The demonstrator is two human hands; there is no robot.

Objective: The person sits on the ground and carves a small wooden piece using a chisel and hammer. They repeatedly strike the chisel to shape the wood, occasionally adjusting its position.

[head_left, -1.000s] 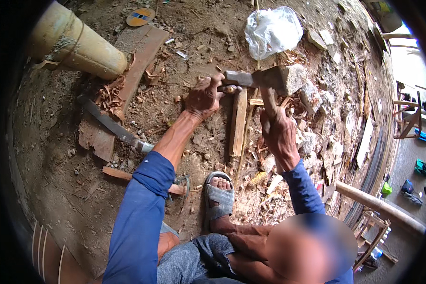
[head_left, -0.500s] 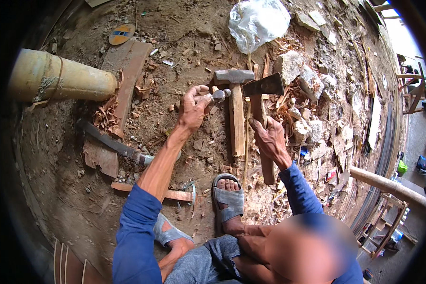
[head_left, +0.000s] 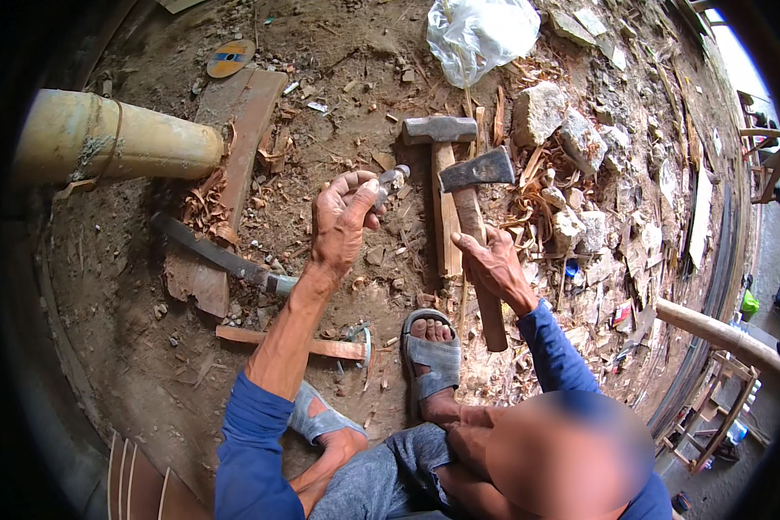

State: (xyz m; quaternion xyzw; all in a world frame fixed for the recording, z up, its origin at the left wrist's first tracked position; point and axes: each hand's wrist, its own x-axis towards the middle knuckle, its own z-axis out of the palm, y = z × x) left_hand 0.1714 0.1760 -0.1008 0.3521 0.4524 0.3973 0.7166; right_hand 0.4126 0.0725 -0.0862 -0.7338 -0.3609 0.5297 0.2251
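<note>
Fingers of the left hand (head_left: 340,217) pinch a small, round-ended metal piece (head_left: 393,181); those of the right hand (head_left: 496,263) curl around the handle of a hatchet (head_left: 469,208). Its head sits right of the metal piece, apart from it, the handle slanting back toward the person. Between the hands lies a hammer (head_left: 445,186).

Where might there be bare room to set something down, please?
The most open dirt lies left of the stick, below the knife. A narrower, chip-strewn gap runs between the left hand and the hammer. It is crowded right of the axe, with stones and shavings.
</note>
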